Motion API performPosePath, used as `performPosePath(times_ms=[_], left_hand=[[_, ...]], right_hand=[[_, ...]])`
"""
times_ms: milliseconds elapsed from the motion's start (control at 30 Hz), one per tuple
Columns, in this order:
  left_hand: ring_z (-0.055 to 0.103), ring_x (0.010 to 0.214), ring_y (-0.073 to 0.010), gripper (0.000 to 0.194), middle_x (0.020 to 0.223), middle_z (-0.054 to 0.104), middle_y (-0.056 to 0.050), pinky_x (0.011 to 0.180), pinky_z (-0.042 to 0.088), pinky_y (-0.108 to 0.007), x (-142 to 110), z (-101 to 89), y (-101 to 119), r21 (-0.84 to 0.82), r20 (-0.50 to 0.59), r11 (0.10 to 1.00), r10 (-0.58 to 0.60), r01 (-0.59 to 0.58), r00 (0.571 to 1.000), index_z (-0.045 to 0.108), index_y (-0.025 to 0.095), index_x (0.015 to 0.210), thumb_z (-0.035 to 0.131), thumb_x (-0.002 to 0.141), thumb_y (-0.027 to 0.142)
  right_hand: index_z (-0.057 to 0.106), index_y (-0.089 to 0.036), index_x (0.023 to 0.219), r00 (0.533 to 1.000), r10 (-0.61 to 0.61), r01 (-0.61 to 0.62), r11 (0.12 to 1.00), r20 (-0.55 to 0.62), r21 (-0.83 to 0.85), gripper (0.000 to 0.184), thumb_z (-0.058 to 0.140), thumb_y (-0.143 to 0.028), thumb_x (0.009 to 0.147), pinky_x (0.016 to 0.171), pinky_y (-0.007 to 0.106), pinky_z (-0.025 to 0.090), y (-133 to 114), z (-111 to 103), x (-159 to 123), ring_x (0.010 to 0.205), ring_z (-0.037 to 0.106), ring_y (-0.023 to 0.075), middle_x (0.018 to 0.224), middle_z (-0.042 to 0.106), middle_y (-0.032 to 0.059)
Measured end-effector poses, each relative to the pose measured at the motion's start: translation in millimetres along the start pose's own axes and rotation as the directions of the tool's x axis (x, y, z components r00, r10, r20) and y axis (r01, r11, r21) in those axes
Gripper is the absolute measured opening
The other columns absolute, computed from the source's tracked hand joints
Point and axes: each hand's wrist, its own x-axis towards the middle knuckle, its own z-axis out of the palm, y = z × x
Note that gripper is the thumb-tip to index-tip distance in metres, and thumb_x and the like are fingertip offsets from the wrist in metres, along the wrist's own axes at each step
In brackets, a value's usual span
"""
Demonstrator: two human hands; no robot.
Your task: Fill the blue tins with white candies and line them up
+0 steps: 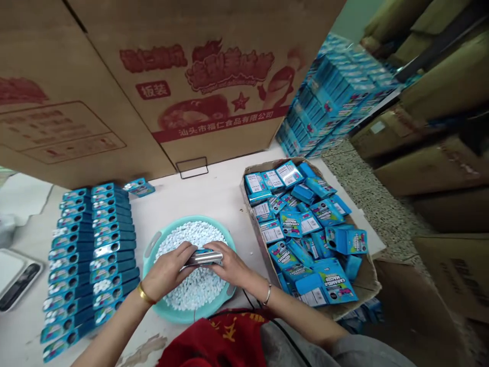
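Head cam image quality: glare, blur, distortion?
Head view: glare on the silvery item between left hand and right hand; head view: red print on the large carton is soft, bottom line legible; head view: brown cartons at right look dim; head view: leaning edges suggest wide-angle stretch.

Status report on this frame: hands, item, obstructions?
Left hand and right hand gripping silver item. Item above tub of white pellets. Nothing seen blocking either hand.

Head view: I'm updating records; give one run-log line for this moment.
left hand: holds shiny silver object; right hand: holds same object; below: round turquoise basin of white pellets; right side: brown cardboard carton of blue boxes
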Motion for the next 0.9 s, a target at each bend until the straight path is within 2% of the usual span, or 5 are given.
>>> performPosePath(times_ms=[200,367,500,700,900], left_hand=[[0.063,0.096,-0.0224,0.03,0.109,0.06,-0.007,0.082,0.054,-0.034,15.5,-30.9,-55.0,0.028,-0.296,0.995,-0.083,0.096,0.952,0.051,0.026,0.12,0.047,0.092,0.038],[0.061,0.096,-0.0226,0.031,0.107,0.058,-0.008,0.085,0.052,-0.034,28.0,-44.8,-117.9,0.087,-0.373,0.937,-0.284,0.338,0.883,0.053,0.02,0.113,0.048,0.091,0.041],[0.062,0.093,-0.0194,0.027,0.114,0.057,-0.008,0.084,0.051,-0.031,29.4,-33.5,-171.8,0.144,-0.254,0.847,-0.469,0.512,0.846,0.054,0.018,0.114,0.051,0.09,0.03],[0.062,0.103,-0.025,0.03,0.122,0.054,-0.012,0.086,0.05,-0.032,39.2,-29.9,-247.8,0.182,-0.304,0.725,-0.601,0.664,0.739,0.056,0.017,0.116,0.057,0.089,0.029],[0.059,0.109,-0.0274,0.044,0.121,0.052,-0.014,0.094,0.049,-0.037,49.5,-36.6,-272.0,0.066,-0.398,0.747,-0.588,0.661,0.704,0.05,0.015,0.123,0.064,0.083,0.026]], right_hand=[[0.057,-0.018,0.118,0.858,0.083,-0.283,0.901,-0.508,-0.33,0.029,0.049,-0.024,0.091,0.096,0.047,0.049,68.6,-127.8,49.4,0.111,0.058,0.0263,0.115,0.062,0.0151],[0.057,-0.015,0.126,0.931,0.073,-0.311,0.673,-0.358,-0.671,0.055,0.055,-0.007,0.071,0.11,0.071,0.009,144.4,-227.0,55.1,0.14,0.033,0.0388,0.14,0.051,0.0202],[0.065,-0.019,0.12,0.975,0.118,-0.219,0.672,-0.19,-0.708,0.052,0.05,-0.005,0.072,0.115,0.061,0.008,186.4,-234.8,53.1,0.142,0.034,0.0335,0.145,0.049,0.0211],[0.061,-0.014,0.125,0.981,0.19,-0.02,0.326,0.045,-0.945,0.045,0.044,-0.015,0.083,0.115,0.057,0.022,186.1,-239.2,50.6,0.139,0.04,0.0321,0.14,0.055,0.0189],[0.055,-0.008,0.129,0.995,0.075,-0.091,0.351,-0.069,-0.932,0.054,0.034,-0.043,0.093,0.091,0.045,0.049,150.0,-253.3,37.2,0.098,0.063,0.0327,0.105,0.069,0.0234]])
